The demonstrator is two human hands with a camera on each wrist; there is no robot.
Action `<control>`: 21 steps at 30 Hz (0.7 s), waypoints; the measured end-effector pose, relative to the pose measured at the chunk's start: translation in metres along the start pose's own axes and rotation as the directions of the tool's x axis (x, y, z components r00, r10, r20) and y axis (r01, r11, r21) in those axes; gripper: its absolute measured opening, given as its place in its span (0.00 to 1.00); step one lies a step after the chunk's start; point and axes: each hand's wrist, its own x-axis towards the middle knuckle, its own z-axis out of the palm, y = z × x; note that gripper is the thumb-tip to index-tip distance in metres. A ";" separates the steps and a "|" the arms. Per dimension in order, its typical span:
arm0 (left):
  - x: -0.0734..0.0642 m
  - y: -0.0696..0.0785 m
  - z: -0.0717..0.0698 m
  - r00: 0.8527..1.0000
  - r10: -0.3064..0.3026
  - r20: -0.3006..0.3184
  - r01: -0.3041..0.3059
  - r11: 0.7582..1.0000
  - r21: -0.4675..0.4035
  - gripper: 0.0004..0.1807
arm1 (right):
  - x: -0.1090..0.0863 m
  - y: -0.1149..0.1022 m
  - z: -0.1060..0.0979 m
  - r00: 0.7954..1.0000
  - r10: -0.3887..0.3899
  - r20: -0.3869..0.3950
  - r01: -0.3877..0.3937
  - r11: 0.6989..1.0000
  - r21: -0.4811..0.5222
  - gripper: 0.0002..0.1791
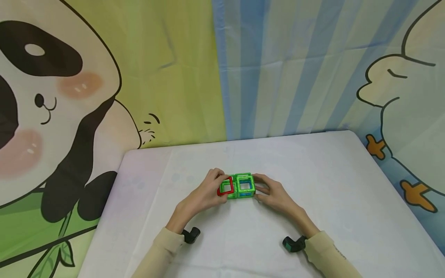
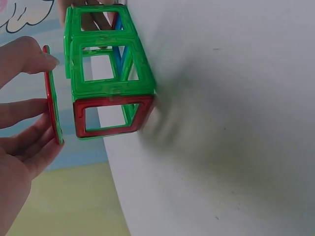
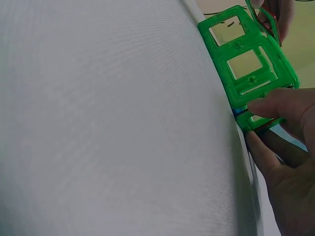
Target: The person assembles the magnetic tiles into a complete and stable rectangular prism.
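Observation:
A small box-shaped build of magnetic tiles (image 1: 236,189), two cubes long, sits on the white table. Its square frames are mostly green, with a red one (image 2: 110,101) at the left end and blue ones at the other cube. My left hand (image 1: 208,190) pinches one loose square tile (image 2: 52,98), red on one side and green on the other, between thumb and fingertips. In the left wrist view a narrow gap separates this tile from the build's top. My right hand (image 1: 276,195) grips the right end of the build, thumb (image 3: 270,105) on one side and fingers on the other.
The white table (image 1: 313,170) spreads around the build on all sides. Behind it hangs a printed cloth (image 1: 187,77) with a panda and stripes. A dark wrist-worn device (image 1: 191,234) shows on the left wrist, another (image 1: 294,244) on the right.

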 end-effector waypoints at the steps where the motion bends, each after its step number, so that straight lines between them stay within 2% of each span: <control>1: 0.001 0.000 0.000 1.000 -0.004 0.006 0.004 1.000 -0.004 0.30 | 0.000 0.000 0.000 1.000 0.000 -0.002 0.000 1.000 0.001 0.39; 7: 0.008 -0.001 0.001 1.000 -0.009 0.025 0.010 1.000 -0.019 0.30 | 0.000 0.001 0.000 1.000 -0.002 0.001 0.002 1.000 0.006 0.39; 21: 0.014 -0.005 0.001 0.997 0.030 0.065 -0.028 0.999 -0.031 0.30 | 0.001 0.000 0.000 1.000 -0.012 0.003 0.012 1.000 -0.002 0.39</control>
